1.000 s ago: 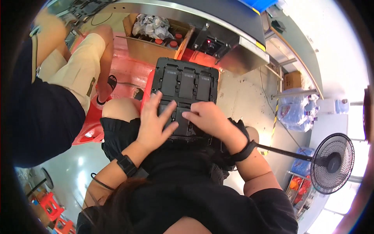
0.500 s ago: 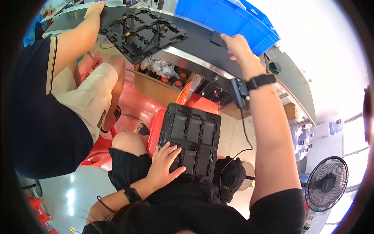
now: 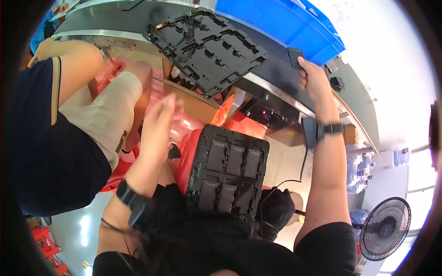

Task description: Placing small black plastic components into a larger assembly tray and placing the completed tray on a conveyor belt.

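At the far left I see a person beside me in a dark shirt and beige shorts (image 3: 99, 117), seated close against a heap of glossy red bags (image 3: 186, 124); next comes my left hand (image 3: 159, 117), raised in the air above my lap, blurred, fingers apart and holding nothing; a black band (image 3: 126, 195) sits on that wrist. Right of it a black moulded tray (image 3: 228, 172) rests on my lap, rectangular, matte plastic, split into compartments; flat dark rectangular parts lie in several of them, though I cannot count them surely. Above, a second black tray (image 3: 205, 43) lies on the grey surface (image 3: 271, 69), tilted, its pockets looking open and ribbed; under the surface's edge stands a brown cardboard box (image 3: 195, 99). Behind the surface a big blue plastic bin (image 3: 285, 23) stands, smooth-walled; its contents are hidden from me. Further right my right hand (image 3: 311, 78) reaches up to the surface, fingers clamped on a small flat black part (image 3: 295, 57) just in front of the bin; a dark watch (image 3: 332, 129) is on that wrist. At lower right stands a round black fan (image 3: 384, 228).
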Tool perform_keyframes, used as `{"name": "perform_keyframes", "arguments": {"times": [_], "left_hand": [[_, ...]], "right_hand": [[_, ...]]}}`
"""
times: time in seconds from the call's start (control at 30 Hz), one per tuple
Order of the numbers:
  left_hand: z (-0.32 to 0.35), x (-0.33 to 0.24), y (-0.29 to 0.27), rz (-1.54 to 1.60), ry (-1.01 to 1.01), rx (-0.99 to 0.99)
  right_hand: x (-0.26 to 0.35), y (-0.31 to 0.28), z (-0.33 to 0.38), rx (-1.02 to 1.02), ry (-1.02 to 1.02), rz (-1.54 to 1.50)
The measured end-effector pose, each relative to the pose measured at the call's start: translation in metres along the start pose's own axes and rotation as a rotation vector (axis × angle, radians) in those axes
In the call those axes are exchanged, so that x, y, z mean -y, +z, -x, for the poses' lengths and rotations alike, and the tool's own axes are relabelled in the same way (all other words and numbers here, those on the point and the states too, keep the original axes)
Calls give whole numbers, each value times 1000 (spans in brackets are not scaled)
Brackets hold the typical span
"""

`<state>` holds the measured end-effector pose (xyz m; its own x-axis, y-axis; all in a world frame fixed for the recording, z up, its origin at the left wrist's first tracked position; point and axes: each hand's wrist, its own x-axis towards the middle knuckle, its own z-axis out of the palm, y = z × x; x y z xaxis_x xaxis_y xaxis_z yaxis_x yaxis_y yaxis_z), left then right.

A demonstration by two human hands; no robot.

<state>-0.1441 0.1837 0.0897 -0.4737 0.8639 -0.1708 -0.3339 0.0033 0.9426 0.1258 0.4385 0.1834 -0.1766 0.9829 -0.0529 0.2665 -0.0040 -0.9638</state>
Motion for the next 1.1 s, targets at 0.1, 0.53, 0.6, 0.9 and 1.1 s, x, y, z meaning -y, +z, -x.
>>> {"name": "perform_keyframes", "arguments": {"times": [0.1, 0.53, 0.6, 0.9, 1.1], "left_hand": [[-21, -10, 38, 189, -51, -39], [-26, -2, 63, 224, 30, 133], [0, -5, 47, 189, 11, 110], [130, 46, -30, -104, -180, 194], [144, 120, -49, -975, 203, 198]], "right_hand": [[-12, -1, 102, 174, 23, 70], [-161, 32, 321, 327, 91, 834], [-159, 36, 321, 317, 59, 878], [-194, 19, 332, -33, 247, 80], [-206, 18, 333, -84, 144, -65]]}}
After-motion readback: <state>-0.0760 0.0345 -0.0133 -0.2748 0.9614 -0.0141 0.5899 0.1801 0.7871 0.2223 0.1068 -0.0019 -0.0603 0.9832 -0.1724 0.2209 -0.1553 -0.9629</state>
